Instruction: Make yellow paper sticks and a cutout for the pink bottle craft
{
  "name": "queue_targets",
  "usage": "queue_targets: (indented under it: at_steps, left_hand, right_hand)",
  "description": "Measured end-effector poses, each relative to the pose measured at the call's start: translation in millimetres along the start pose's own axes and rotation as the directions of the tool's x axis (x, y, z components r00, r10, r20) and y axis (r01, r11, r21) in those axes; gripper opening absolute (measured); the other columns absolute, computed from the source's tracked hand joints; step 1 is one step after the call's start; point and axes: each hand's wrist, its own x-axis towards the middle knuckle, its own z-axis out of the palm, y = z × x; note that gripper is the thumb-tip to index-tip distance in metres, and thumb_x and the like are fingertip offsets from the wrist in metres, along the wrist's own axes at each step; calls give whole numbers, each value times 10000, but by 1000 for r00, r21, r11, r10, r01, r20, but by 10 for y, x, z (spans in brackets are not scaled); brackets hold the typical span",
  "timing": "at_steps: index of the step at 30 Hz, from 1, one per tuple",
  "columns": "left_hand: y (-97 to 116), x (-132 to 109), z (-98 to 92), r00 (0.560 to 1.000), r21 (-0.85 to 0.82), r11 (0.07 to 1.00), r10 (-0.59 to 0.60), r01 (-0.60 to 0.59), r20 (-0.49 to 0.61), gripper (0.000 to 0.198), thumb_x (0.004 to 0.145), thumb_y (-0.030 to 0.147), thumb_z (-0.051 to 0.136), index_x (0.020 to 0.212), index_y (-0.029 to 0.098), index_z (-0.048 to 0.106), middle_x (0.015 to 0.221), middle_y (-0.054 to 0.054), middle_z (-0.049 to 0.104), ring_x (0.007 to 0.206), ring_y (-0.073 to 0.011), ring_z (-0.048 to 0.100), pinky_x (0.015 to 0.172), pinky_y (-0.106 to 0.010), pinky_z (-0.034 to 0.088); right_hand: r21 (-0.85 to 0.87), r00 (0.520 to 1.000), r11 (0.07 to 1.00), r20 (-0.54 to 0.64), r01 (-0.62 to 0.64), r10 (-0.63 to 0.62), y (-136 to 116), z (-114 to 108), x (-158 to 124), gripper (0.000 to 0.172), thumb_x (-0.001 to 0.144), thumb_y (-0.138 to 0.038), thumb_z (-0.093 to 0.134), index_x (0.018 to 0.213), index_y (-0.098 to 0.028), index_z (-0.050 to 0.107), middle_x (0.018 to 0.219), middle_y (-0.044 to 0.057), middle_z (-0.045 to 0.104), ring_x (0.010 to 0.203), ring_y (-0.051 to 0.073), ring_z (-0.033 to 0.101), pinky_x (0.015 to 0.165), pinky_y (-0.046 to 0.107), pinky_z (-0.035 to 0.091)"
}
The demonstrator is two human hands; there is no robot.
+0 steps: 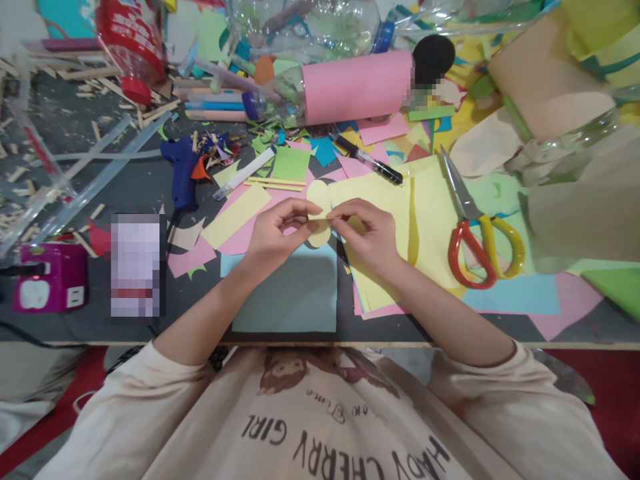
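Note:
A pale yellow paper cutout with rounded, petal-like lobes [319, 194] is held up between both hands. My left hand [285, 227] pinches its left side between thumb and fingers. From the right, my right hand [367, 230] pinches the cutout near its middle; the fingertips of the two hands almost meet there. Below them lies a light blue paper sheet [285, 293] at the table's front edge. Yellow paper sheets [430, 227] lie under and beside my right hand. Left of my left hand is a yellow paper strip [237, 217] on pink paper.
Scissors with red and yellow handles [470, 220] rest on the right. A blue glue gun [181, 170], a white marker [245, 175] and a black marker [373, 161] lie beyond my hands. Behind is a pink-wrapped bottle [357, 87]. A purple power block [50, 277] stands left.

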Motion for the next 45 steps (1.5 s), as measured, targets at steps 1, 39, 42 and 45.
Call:
queue_targets:
  at_steps: [1, 39, 42, 45]
  left_hand:
    - [6, 2, -2, 1000, 6, 1000, -8, 8, 1, 269, 725, 404, 731, 858, 180, 666, 870, -24, 687, 756, -121, 649, 707, -230, 552]
    - [-47, 17, -35, 988, 111, 987, 101, -113, 115, 414, 755, 220, 600, 1165, 209, 652, 1131, -57, 641, 760, -90, 587, 697, -199, 517]
    - [-56, 22, -28, 983, 162, 973, 145, -163, 116, 296, 773, 219, 595, 1058, 202, 674, 1085, -56, 657, 789, -104, 608, 690, -200, 521]
    - [-85, 36, -31, 975, 273, 936, 214, -223, 63, 114, 784, 246, 620, 866, 193, 679, 1002, -58, 666, 897, -155, 632, 715, -231, 533]
  right_hand:
    - [11, 1000, 1000, 3, -11, 11, 1, -1, 1, 113, 825, -158, 607, 777, -225, 684, 746, -9, 713, 723, 147, 651, 692, 307, 518]
    - [79, 990, 989, 73, -128, 123, 72, 46, -5, 53, 806, -241, 619, 783, -205, 651, 719, -5, 649, 671, 133, 588, 638, 287, 475]
    - [59, 989, 991, 95, -122, 116, 65, 43, 8, 99, 819, -279, 623, 762, -202, 649, 703, -2, 635, 676, 136, 581, 629, 285, 461]
    - [73, 994, 993, 69, -94, 89, 73, 47, 14, 117, 829, -289, 634, 752, -202, 643, 697, 0, 634, 680, 142, 589, 636, 291, 467]
